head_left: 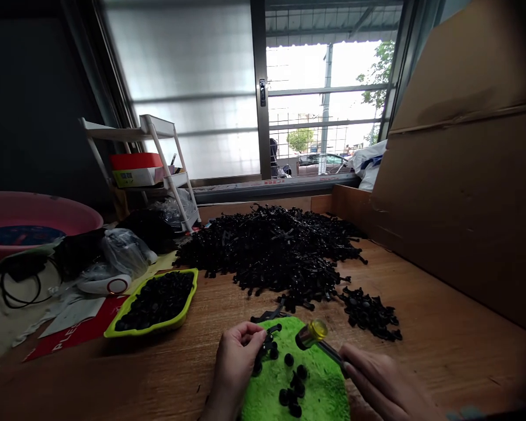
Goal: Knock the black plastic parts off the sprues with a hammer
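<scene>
Daylight is cast across a wooden desk (438, 333) from a window (197, 88) beyond its back edge. Near the front edge, a small black part (270, 338) is pinched in the left hand (236, 358), over a green pad (322, 389); a hammer (311, 335) is gripped in the right hand (379, 374). Black pieces are heaped (276, 251) toward the back edge.
</scene>
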The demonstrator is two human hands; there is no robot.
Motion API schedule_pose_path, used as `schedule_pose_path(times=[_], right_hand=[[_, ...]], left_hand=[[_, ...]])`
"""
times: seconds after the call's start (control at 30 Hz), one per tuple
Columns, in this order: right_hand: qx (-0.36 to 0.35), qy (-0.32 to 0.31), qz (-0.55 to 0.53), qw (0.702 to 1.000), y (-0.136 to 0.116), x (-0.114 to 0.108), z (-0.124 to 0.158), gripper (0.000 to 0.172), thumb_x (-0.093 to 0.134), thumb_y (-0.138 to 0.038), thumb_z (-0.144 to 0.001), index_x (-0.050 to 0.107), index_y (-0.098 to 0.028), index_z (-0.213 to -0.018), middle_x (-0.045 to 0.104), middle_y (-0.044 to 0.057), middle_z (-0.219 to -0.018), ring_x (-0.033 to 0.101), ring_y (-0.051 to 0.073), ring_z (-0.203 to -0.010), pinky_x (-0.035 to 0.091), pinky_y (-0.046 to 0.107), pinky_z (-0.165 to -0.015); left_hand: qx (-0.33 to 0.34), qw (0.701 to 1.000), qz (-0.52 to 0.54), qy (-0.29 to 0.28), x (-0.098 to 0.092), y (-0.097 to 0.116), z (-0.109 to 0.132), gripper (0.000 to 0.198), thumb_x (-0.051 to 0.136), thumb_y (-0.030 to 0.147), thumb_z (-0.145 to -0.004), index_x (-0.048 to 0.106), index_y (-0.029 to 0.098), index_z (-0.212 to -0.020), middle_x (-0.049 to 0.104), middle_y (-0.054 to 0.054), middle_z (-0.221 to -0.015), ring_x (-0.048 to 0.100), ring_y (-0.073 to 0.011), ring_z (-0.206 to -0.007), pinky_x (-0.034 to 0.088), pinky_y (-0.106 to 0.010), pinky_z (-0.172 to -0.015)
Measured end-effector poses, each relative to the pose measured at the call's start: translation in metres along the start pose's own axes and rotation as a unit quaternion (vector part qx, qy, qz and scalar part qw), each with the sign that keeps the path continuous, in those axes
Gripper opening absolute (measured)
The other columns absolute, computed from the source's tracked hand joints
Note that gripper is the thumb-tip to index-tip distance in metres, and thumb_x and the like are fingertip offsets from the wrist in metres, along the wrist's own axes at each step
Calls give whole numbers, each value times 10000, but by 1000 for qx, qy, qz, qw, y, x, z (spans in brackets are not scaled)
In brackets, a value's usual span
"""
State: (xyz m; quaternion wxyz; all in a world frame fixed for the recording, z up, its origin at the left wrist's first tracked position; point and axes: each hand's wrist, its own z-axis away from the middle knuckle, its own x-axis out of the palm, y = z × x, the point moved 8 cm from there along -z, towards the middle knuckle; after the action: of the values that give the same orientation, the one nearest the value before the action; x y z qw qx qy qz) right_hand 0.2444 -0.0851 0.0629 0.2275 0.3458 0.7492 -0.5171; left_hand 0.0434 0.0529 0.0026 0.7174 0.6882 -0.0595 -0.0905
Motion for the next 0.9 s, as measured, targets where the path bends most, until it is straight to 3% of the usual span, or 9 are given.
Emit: schedule_pose_path(times=[0.23,0.37,0.53,0.8,0.9], right_hand=[[-22,-54,-36,998,-18,12,-14,327,277,-415,-953,535,-221,-900,617,34,-834,573,199,-762,420,287,-654],[-32,-64,-37,997,-15,18,-12,277,309,-399,-947,518,-231,-881,616,41,-901,565,219,-839,416,294,-682],[-37,-75,-37,996,-20,19,-16,216,339,-359,-950,501,-261,-1053,598,31,-1034,545,203,-912,417,272,-714],[-29,-90,28,995,-31,27,-30,252,286,-344,-955,487,-226,-860,545,5,-695,508,178,-596,308,290,-536],[-33,-77,28,996,-33,27,-31,276,214,-348,-972,434,-227,-856,513,-12,-687,489,157,-588,301,276,-540]], left_hand=[[-13,999,42,5,1,8,5,249,716,342,-609,635,115,-673,628,-12,-559,528,-109,-516,371,-192,-509],[-12,999,29,1,3,4,2,240,706,344,-611,638,121,-669,616,1,-530,514,-102,-488,357,-187,-487],[5,1000,-8,5,1,-5,-3,269,703,377,-610,647,122,-678,607,3,-510,512,-108,-465,352,-190,-464],[36,999,-40,-9,2,2,1,272,677,400,-656,665,133,-701,643,-20,-584,549,-133,-543,391,-202,-514],[53,996,-69,-10,2,9,4,299,669,434,-650,678,137,-682,646,-27,-591,559,-151,-563,406,-211,-527]])
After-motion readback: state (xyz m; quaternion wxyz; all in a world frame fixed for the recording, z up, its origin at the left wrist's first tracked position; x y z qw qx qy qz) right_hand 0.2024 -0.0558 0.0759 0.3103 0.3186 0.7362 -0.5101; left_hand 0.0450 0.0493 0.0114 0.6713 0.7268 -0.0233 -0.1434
